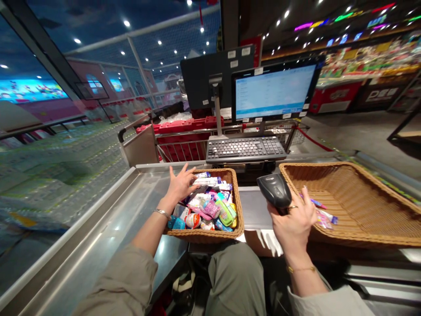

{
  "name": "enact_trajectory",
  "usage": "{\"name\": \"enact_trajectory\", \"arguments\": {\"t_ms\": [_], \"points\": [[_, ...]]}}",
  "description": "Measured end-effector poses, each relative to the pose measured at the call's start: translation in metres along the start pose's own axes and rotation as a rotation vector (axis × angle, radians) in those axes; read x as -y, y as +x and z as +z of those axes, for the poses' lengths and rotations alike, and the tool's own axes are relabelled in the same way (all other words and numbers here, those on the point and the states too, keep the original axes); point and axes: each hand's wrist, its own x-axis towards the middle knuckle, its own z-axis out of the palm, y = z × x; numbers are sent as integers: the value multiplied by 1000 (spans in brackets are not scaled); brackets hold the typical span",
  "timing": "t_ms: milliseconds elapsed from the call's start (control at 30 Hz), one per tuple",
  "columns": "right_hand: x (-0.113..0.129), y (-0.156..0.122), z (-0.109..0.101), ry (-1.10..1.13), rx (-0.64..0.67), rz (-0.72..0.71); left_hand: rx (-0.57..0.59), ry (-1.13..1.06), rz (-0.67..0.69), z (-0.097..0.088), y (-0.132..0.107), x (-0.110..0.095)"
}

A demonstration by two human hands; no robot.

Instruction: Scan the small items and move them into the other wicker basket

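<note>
My left hand reaches with fingers spread over the left wicker basket, which is packed with several small colourful sweets and toy packets. It holds nothing. My right hand grips a black handheld barcode scanner by its handle, head pointing up and left. It hovers at the near left rim of the large right wicker basket, where a few small packets lie just beyond my fingers.
A steel checkout counter runs to the left. Behind the baskets sit a black keyboard, a lit screen and a second monitor's back. A shopping cart with red baskets stands beyond. Shop shelves at right.
</note>
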Motion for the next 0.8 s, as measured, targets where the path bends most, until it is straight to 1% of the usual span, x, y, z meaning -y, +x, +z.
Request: {"name": "enact_trajectory", "arguments": {"t_ms": [133,267,567,667,800], "points": [[-2,0,-1,-8,3,-39,-111,10,32,-4,9,-27],[-4,1,-3,-21,22,-68,-171,9,45,-6,20,-52],[-2,3,-6,3,116,-96,-210,-20,55,-2,40,-100],[-1,4,-7,4,136,-98,-215,-30,57,-1,44,-111],[-2,5,-8,-1,148,-110,-221,-35,53,-3,48,-122]]}}
